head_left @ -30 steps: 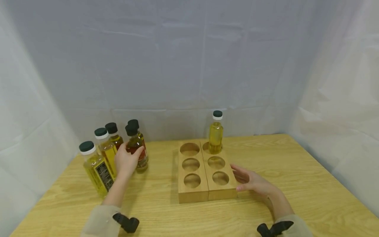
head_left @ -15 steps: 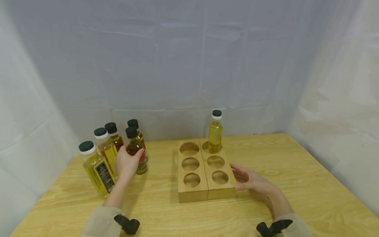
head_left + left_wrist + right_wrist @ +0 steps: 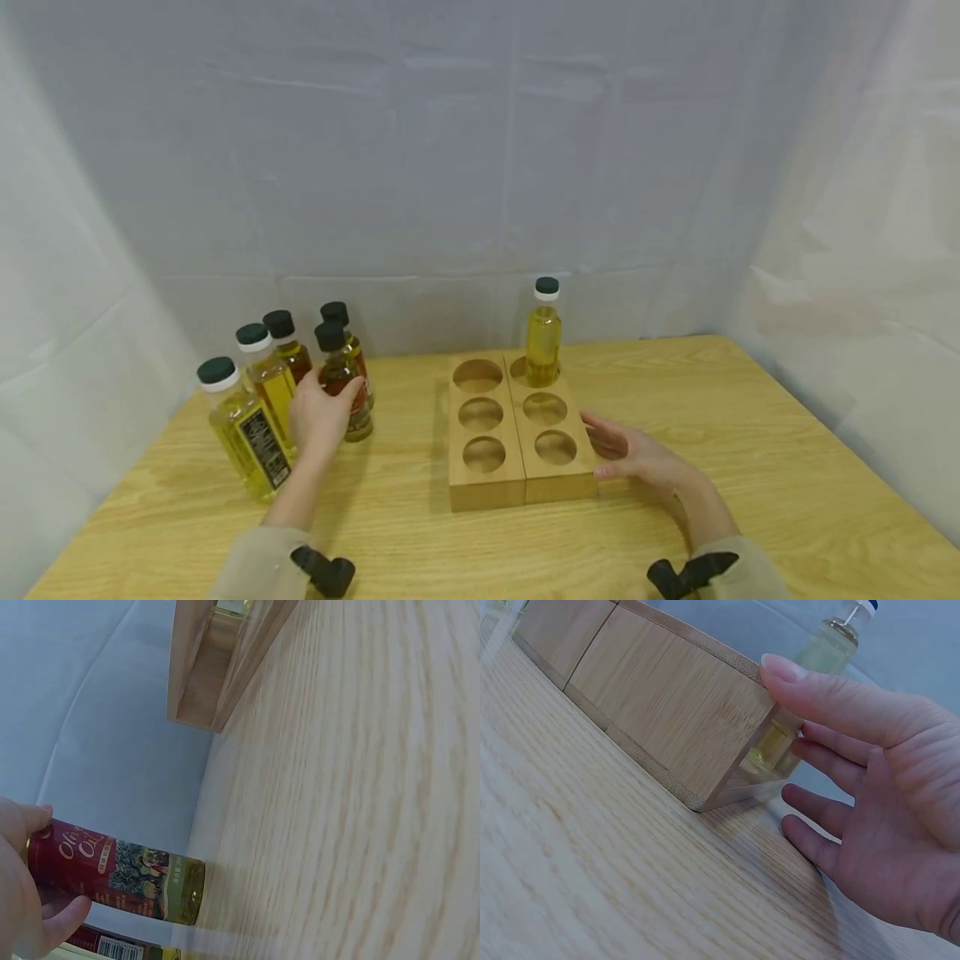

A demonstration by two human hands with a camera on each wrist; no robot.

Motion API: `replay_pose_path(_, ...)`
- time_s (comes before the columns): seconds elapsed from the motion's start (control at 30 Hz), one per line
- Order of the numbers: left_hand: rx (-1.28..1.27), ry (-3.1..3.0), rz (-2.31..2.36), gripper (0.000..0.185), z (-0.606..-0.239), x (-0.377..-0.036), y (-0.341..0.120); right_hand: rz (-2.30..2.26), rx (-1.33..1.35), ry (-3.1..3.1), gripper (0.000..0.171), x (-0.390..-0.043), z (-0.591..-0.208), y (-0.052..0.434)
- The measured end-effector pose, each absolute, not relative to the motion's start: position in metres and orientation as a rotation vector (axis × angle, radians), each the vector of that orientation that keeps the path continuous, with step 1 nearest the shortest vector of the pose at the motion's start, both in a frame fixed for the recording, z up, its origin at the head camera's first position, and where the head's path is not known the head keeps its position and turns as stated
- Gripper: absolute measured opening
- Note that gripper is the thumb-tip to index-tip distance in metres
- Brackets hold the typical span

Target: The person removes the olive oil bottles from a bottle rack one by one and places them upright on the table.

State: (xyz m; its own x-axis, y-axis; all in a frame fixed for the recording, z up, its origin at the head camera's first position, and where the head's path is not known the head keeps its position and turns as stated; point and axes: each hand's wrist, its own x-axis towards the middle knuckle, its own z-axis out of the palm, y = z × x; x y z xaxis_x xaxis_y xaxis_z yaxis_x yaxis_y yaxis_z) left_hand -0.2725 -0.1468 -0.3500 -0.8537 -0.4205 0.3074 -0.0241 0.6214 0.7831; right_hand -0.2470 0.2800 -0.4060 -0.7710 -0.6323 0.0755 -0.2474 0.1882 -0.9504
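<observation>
Left hand (image 3: 318, 417) curled, right hand (image 3: 637, 458) flat

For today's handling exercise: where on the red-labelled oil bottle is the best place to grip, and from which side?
Grip the red-labelled bottle around its labelled body, coming from its near left, probably. It stands upright, other bottles crowd its left, and the left hand already wraps there.

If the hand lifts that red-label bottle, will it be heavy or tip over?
The red-label bottle looks nearly full of oil, so probably heavy for its size. It is tall with a narrow base, so a sideways push might tip it. The left hand wraps its smooth body, which may be slippery.
</observation>
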Motion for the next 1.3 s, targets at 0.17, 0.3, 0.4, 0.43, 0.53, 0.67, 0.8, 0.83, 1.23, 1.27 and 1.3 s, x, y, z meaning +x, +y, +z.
replay_pose_path(0.17,0.331,-2.343,-1.108,0.058,-0.345,-0.268,-0.14,-1.611,-0.834,2.138,0.085,-0.246,-0.405,0.281)
replay_pose_path(0.3,0.319,-2.256,-1.098,0.056,-0.336,-0.262,-0.129,-1.61,-0.827,2.144,0.085,-0.246,-0.405,0.282)
replay_pose_path(0.4,0.274,-2.17,-1.083,0.051,-0.33,-0.258,-0.118,-1.61,-0.81,2.145,0.085,-0.246,-0.405,0.282)
replay_pose_path(0.43,0.246,-2.144,-1.081,0.049,-0.328,-0.257,-0.114,-1.611,-0.807,2.145,0.085,-0.245,-0.405,0.282)
replay_pose_path(0.53,0.134,-2.106,-1.109,0.045,-0.323,-0.255,-0.102,-1.618,-0.801,2.136,0.085,-0.245,-0.405,0.283)
replay_pose_path(0.67,0.02,-2.149,-1.175,0.048,-0.313,-0.255,-0.087,-1.625,-0.794,2.13,0.085,-0.244,-0.405,0.282)
replay_pose_path(0.8,-0.003,-2.219,-1.193,0.052,-0.303,-0.257,-0.072,-1.623,-0.789,2.138,0.085,-0.244,-0.405,0.28)
replay_pose_path(0.83,-0.006,-2.237,-1.187,0.053,-0.301,-0.258,-0.068,-1.623,-0.79,2.138,0.085,-0.244,-0.405,0.28)
replay_pose_path(1.23,-0.148,-2.44,-1.288,0.059,-0.28,-0.277,-0.018,-1.624,-0.789,2.156,0.087,-0.244,-0.405,0.28)
replay_pose_path(1.27,-0.149,-2.467,-1.298,0.059,-0.279,-0.279,-0.013,-1.625,-0.784,2.156,0.088,-0.244,-0.405,0.28)
replay_pose_path(1.3,-0.148,-2.49,-1.305,0.06,-0.278,-0.281,-0.009,-1.626,-0.783,2.155,0.088,-0.244,-0.405,0.281)
